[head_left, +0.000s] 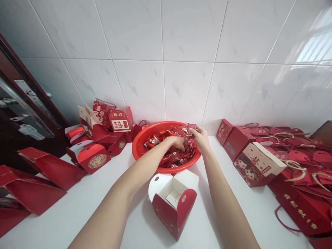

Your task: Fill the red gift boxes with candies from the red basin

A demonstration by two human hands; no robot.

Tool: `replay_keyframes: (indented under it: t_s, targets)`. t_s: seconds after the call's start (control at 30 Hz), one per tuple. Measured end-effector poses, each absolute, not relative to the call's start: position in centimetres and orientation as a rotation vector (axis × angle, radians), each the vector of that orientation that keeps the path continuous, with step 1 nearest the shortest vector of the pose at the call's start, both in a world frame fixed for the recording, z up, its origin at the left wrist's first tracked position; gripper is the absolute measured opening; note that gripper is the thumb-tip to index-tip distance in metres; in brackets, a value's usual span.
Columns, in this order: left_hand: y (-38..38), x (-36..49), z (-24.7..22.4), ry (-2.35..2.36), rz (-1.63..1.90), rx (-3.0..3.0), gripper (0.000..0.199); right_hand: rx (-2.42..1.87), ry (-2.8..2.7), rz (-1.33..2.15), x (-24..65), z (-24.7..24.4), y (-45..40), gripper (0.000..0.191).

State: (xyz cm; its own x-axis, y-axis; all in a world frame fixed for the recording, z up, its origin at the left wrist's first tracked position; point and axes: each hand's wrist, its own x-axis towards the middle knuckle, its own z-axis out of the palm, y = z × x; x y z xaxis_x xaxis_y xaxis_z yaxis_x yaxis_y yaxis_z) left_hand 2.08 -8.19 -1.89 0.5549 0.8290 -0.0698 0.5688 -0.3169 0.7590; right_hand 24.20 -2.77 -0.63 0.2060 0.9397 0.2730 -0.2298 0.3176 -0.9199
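Note:
A red plastic basket (145,165) by the wall holds a heap of red-wrapped candies (173,157). My left hand (179,142) reaches into the heap, its fingers curled down among the wrappers; what they grip is hidden. Over the basket's right rim, my right hand (201,137) is closed on a small red candy packet (188,130) with printed figures. Between my forearms stands an open red gift box (171,211), white inside, its flaps spread and its back flap close to the basket.
Red gift boxes (94,157) stand along the left, some with gold print. On the right are more boxes (255,162) and a crowd of red boxes with rope handles (295,169). A tiled wall (189,90) closes off the back; a dark door (23,103) stands at left.

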Motion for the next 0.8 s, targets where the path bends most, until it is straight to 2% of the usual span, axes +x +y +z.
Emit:
replay_keyframes:
  t_s: [0.1,0.3,0.67,0.8]
  targets:
    - [-3.0,5.1,-0.4,1.119,0.47,2.003,0.029,-0.888,-1.001,0.979,24.2,-0.6,-2.7,0.019]
    - [3.8,8.1,2.5,1.086,0.415,2.029,0.028,-0.856,-0.963,0.992,24.1,-0.7,-2.5,0.02]
    - [4.9,7.1,3.5,1.05,0.462,2.011,0.026,-0.818,-0.941,1.001,24.2,-0.8,-2.3,0.024]
    - [4.7,7.2,3.7,1.132,0.493,1.978,0.031,-0.819,-0.948,1.011,24.2,-0.7,-2.6,0.024]
